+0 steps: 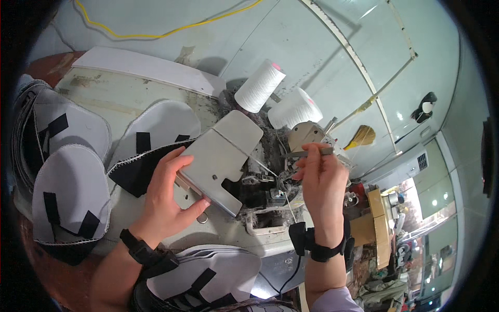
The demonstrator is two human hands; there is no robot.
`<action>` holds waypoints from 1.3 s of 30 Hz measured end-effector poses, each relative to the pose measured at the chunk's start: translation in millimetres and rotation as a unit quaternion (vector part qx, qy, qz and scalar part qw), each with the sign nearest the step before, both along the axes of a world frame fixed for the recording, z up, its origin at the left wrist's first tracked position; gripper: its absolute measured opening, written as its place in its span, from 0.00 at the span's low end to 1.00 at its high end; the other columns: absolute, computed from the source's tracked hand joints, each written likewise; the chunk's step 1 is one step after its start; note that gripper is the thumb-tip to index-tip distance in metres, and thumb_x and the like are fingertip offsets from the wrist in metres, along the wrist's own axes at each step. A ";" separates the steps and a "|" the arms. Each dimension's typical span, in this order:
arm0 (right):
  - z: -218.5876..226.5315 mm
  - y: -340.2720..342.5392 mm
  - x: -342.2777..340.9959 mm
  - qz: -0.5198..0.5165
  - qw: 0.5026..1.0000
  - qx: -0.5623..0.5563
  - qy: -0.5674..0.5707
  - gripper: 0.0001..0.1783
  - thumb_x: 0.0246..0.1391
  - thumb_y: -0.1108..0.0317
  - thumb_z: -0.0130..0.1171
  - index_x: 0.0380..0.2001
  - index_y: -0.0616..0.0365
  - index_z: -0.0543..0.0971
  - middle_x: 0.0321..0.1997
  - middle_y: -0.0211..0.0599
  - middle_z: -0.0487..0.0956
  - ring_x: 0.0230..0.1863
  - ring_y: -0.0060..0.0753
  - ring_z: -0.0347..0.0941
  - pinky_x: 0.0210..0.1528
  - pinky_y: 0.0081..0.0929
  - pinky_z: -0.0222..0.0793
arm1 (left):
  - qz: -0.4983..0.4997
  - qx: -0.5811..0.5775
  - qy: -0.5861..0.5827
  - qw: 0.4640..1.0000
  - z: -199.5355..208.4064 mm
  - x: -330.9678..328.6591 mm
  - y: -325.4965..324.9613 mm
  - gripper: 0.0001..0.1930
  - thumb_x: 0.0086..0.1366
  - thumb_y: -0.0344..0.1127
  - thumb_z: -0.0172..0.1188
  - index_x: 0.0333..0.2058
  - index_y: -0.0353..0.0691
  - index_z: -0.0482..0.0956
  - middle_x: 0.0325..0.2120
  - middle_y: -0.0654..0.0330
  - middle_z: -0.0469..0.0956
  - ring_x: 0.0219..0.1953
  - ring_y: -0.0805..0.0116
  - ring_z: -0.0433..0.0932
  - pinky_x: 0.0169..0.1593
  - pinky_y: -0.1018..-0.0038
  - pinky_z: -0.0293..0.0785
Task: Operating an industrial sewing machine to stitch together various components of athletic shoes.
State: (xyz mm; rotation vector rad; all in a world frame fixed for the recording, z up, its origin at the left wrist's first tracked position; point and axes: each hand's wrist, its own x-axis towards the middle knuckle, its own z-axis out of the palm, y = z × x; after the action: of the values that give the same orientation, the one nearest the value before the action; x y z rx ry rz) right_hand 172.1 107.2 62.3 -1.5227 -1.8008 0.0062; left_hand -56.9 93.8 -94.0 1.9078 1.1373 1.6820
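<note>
My left hand (165, 208) is closed around the near-left edge of a flat grey metal cover plate (221, 153) on a sewing machine, its thumb at the lower edge. In my right hand (325, 182), fingers pinch a slim dark metal tool, probably tweezers (296, 154), with its tip pointing left over the lint-covered machine parts (267, 182). A white thread (264, 165) crosses the plate and runs down past the presser area. Behind the right hand is the pale machine head (306, 136).
Two white thread cones (260, 86) stand behind the machine. Grey fabric pieces with black tabs (73, 182) lie at the left, and a stack of them (218, 265) sits nearest me. A white board (148, 70) lies along the wall. Cardboard boxes (378, 221) are at the right.
</note>
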 end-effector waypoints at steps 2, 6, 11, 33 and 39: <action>-9.9 11.9 4.1 -0.031 0.996 -0.011 -0.083 0.15 0.67 0.66 0.48 0.38 0.68 0.78 0.20 0.40 0.79 0.21 0.26 0.78 0.25 0.26 0.72 | 0.005 0.005 0.006 1.000 0.5 -0.3 -0.3 0.39 0.45 0.32 0.74 0.57 0.38 0.65 0.57 0.42 0.65 0.57 0.48 0.69 0.58 0.60 0.68; -11.2 28.3 -12.9 -0.074 0.978 -0.013 -0.195 0.17 0.66 0.65 0.47 0.31 0.70 0.76 0.21 0.55 0.77 0.24 0.55 0.77 0.29 0.43 0.72 | 0.007 0.006 0.004 1.000 0.0 -0.1 -0.5 0.39 0.45 0.32 0.74 0.57 0.38 0.65 0.57 0.42 0.65 0.57 0.48 0.70 0.58 0.61 0.68; -0.4 55.8 -22.0 0.003 0.969 -0.017 -0.247 0.18 0.65 0.64 0.48 0.26 0.68 0.74 0.24 0.62 0.76 0.31 0.67 0.73 0.35 0.54 0.69 | -0.002 0.008 -0.007 1.000 -0.3 -1.0 0.1 0.39 0.45 0.32 0.74 0.56 0.38 0.65 0.57 0.43 0.66 0.57 0.48 0.70 0.58 0.61 0.68; 23.3 62.4 -34.4 0.118 0.925 -0.155 -0.326 0.13 0.61 0.67 0.50 0.30 0.65 0.78 0.30 0.56 0.78 0.35 0.60 0.76 0.39 0.47 0.71 | -0.005 -0.004 -0.002 1.000 1.2 -1.5 -0.7 0.39 0.45 0.31 0.74 0.57 0.38 0.65 0.57 0.41 0.65 0.57 0.46 0.69 0.58 0.61 0.69; 5.6 79.2 -24.9 0.153 0.867 -0.158 -0.448 0.09 0.56 0.72 0.51 0.35 0.60 0.80 0.36 0.44 0.77 0.39 0.48 0.77 0.39 0.40 0.73 | -0.022 -0.018 0.006 1.000 1.8 -1.7 -0.4 0.40 0.46 0.29 0.72 0.58 0.39 0.61 0.59 0.44 0.63 0.60 0.50 0.67 0.61 0.60 0.65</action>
State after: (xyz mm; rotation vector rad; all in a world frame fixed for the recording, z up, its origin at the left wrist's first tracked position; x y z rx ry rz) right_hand 147.1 186.4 67.9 -1.5587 -2.8923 -0.3166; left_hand -58.6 93.5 -92.2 1.9092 1.1139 1.6184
